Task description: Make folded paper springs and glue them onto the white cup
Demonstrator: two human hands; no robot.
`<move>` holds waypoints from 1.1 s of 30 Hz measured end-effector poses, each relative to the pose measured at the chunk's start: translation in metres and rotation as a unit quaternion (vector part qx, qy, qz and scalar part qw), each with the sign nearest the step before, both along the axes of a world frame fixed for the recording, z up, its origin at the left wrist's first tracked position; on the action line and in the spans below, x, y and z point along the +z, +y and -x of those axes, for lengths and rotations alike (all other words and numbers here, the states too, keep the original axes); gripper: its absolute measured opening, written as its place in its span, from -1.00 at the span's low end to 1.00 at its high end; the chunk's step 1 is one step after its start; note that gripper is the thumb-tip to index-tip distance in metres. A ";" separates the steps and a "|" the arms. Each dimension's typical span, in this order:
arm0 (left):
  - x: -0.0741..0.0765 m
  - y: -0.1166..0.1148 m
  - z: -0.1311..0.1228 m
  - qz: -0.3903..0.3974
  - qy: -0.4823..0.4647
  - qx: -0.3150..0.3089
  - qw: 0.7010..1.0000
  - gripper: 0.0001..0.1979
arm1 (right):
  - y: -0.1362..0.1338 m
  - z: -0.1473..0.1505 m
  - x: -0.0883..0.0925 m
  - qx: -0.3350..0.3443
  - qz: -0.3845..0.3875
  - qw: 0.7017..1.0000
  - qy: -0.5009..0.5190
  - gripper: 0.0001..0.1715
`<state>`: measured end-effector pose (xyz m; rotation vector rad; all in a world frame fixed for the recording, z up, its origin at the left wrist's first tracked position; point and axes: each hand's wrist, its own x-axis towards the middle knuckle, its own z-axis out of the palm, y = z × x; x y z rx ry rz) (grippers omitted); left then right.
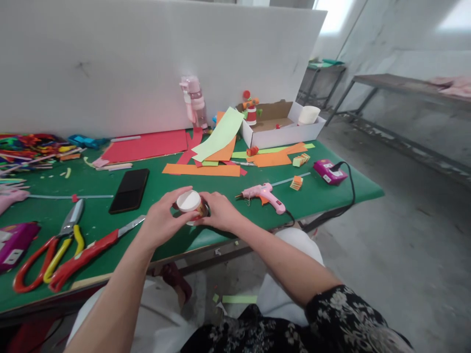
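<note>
Near the front edge of the green-covered table, a small paper cup [189, 200] with a white round top and a printed side sits between my hands. My left hand [165, 215] curls around its left side, thumb across the front. From the right, my right hand [220, 212] grips it with thumb and fingers; the cup's lower part is partly hidden. To the right of that hand lies a pink hot glue gun [263, 193]. A black phone [129, 191] lies to the left, and a red-handled knife [97, 250] points toward my left wrist.
Scissors [61, 242] lie at the left front. Orange paper strips [200, 170] and red sheets [147, 146] spread behind my hands. Farther back stand a pink bottle [195, 103] and a white box [285, 132]. A purple power socket [329, 171] with a black cable sits at the right.
</note>
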<state>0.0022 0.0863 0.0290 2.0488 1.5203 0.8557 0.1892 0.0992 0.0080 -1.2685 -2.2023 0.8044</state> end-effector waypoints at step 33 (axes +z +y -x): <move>0.002 -0.004 0.004 0.031 -0.005 -0.008 0.999 -0.29 | -0.004 -0.002 0.001 0.013 0.004 0.999 0.036 -0.37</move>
